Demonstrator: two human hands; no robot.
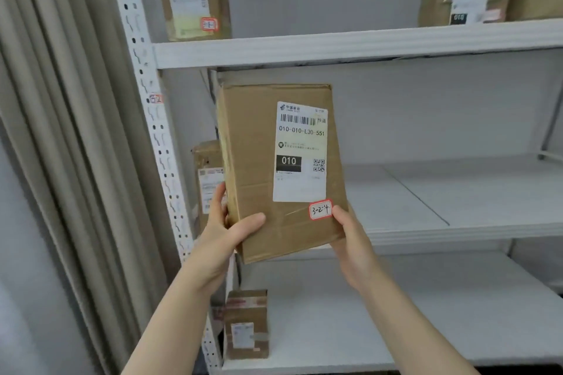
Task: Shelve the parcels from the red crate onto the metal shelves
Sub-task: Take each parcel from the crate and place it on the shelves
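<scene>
Gripping the cardboard parcel [259, 167] upright before the middle tier of the metal shelves [457, 192], the left hand [225, 234] curls round its 7 o'clock corner, thumb across the front; the right hand [350, 240] clasps the 5 o'clock corner beside the red-edged sticker [320, 209]. A smaller parcel [207, 173] stands at its 9 o'clock.

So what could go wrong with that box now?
The box is held only at its bottom corners by the left hand and right hand, and it tilts, so it might slip. Its top is close under the upper shelf, so it could bump there. It might also knock the parcel behind it.
</scene>
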